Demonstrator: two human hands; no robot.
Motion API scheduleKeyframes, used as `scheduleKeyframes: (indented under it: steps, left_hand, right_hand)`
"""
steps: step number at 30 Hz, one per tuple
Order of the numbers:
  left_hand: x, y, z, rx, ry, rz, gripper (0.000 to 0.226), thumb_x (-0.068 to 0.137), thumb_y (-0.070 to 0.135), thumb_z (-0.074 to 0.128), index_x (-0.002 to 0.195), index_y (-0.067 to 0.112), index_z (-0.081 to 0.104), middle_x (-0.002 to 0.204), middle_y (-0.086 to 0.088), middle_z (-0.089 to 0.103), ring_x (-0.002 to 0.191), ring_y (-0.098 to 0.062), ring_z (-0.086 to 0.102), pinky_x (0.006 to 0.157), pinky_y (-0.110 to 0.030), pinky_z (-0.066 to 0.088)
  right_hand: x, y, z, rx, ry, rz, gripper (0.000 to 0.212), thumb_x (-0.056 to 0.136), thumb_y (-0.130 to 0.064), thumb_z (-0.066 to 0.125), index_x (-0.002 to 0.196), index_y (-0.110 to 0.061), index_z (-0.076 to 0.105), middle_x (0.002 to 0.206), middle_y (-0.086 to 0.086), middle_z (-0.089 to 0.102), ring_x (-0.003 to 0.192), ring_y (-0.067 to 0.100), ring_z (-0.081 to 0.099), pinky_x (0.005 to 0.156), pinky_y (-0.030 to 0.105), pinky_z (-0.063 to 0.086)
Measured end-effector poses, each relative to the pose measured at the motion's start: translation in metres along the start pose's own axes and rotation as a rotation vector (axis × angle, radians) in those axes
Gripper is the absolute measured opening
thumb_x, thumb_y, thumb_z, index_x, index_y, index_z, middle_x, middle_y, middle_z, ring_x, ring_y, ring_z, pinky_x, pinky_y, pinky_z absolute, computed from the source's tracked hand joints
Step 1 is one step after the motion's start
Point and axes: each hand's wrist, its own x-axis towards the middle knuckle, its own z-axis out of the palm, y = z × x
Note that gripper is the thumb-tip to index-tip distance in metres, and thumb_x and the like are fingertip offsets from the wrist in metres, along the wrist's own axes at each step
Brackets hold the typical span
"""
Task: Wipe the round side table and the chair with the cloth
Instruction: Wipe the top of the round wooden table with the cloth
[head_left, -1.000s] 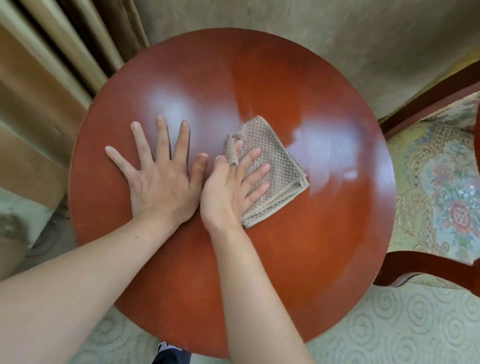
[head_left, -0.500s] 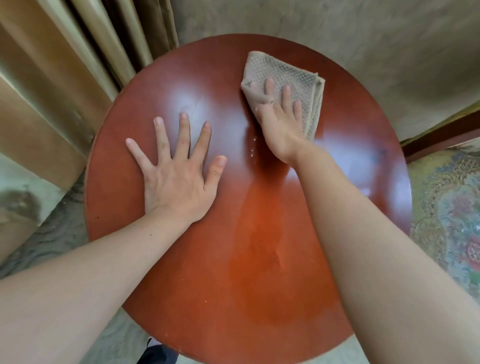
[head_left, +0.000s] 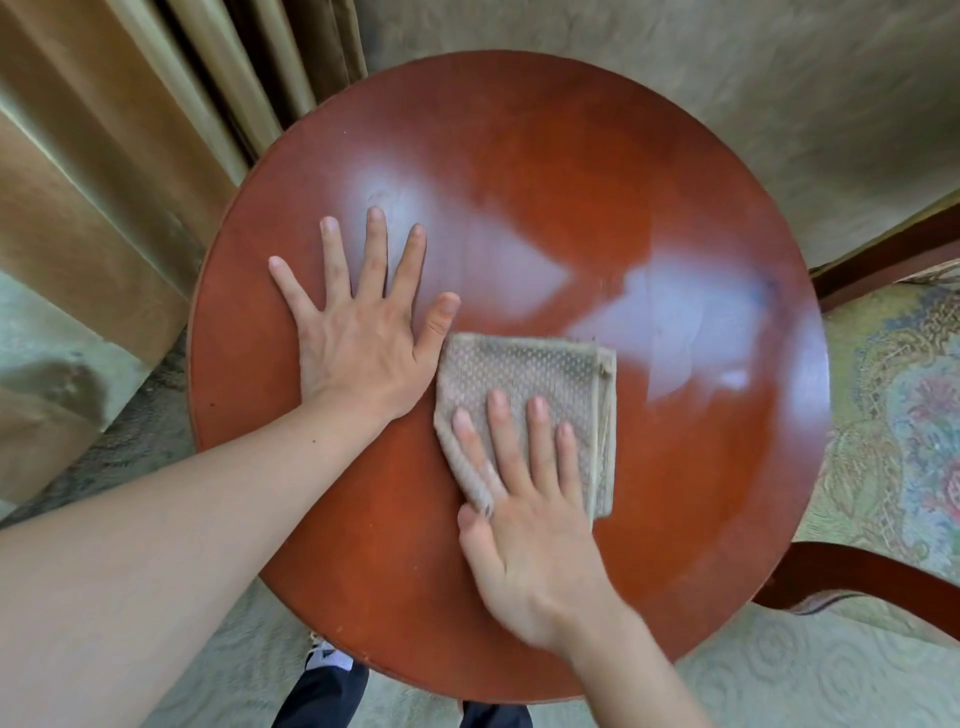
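Cloth flat on the bench. Right hand open on it, fingers spread. Left hand open, flat beside. Best: press down, wipe to every edge, then the chair.

Single head-mounted wide-angle view, looking steeply down from close above the round side table; curtain at left edge, chair at right.

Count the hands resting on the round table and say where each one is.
2. The left hand lies flat with fingers spread on the bare left part of the round reddish-brown wooden table. The right hand presses the folded beige textured cloth near the middle, beside the left thumb.
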Motion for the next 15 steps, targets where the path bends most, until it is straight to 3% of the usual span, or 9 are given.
scheduleKeyframes:
  steps: [5,9,15]
  left_hand:
    - [0.001,-0.002,0.002,0.007,0.010,0.014,0.077,0.096,0.066,-0.012,0.160,0.030,0.011,0.170,-0.007,0.007,0.154,-0.041,-0.001,0.113,-0.077,0.000]
    - [0.001,-0.001,0.001,0.007,0.006,0.020,0.074,0.098,0.064,-0.009,0.160,0.029,0.013,0.170,-0.008,0.008,0.154,-0.042,0.000,0.113,-0.078,0.001]
    - [0.001,-0.001,0.000,0.016,-0.008,0.007,0.074,0.097,0.064,-0.013,0.160,0.031,0.008,0.170,-0.005,0.004,0.155,-0.039,-0.004,0.114,-0.076,0.000]
  right_hand:
    - [-0.033,-0.025,0.028,0.059,0.014,0.078,0.076,0.090,-0.035,0.038,0.160,-0.028,0.010,0.169,0.001,0.002,0.154,0.033,-0.008,0.120,0.052,-0.001]
    - [-0.023,-0.025,0.027,0.108,0.046,0.142,0.068,0.096,-0.034,0.028,0.158,-0.038,0.000,0.167,-0.011,-0.011,0.152,0.023,-0.021,0.120,0.047,-0.010]
    - [0.049,-0.004,-0.004,0.059,0.142,0.245,0.067,0.093,-0.042,0.015,0.158,-0.039,-0.003,0.167,-0.007,-0.015,0.150,0.024,-0.029,0.120,0.048,-0.015]
